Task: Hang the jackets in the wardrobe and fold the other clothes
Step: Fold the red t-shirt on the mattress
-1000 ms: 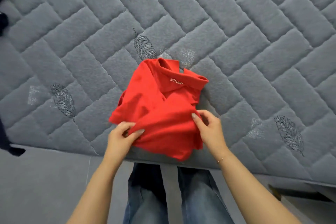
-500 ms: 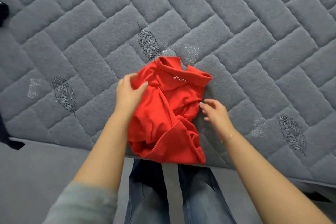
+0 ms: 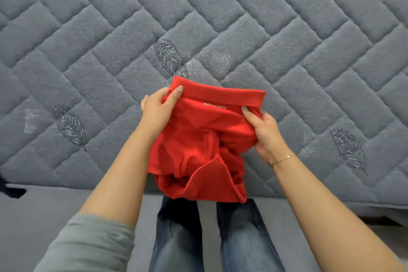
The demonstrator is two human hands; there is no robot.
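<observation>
- left hand (image 3: pixel 157 111) grips the red shirt (image 3: pixel 203 150) by its collar end
- right hand (image 3: pixel 262 130) pinches the other side
- shirt's bunched up over the bed (image 3: pixel 309 51) edge

The red shirt (image 3: pixel 205 139) is soft matt knit cloth, lying on a fuzzy, quilted grey mattress (image 3: pixel 287 40) stitched with glinting leaf embroidery.

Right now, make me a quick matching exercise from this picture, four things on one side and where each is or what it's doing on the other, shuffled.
Things:
1. left hand
2. right hand
3. red shirt
4. bracelet

States:
A. bunched, hanging past the mattress edge
B. on the right wrist
C. grips the collar's left end
D. holds the fabric under the collar's right end

Pairs: 1-C, 2-D, 3-A, 4-B
</observation>
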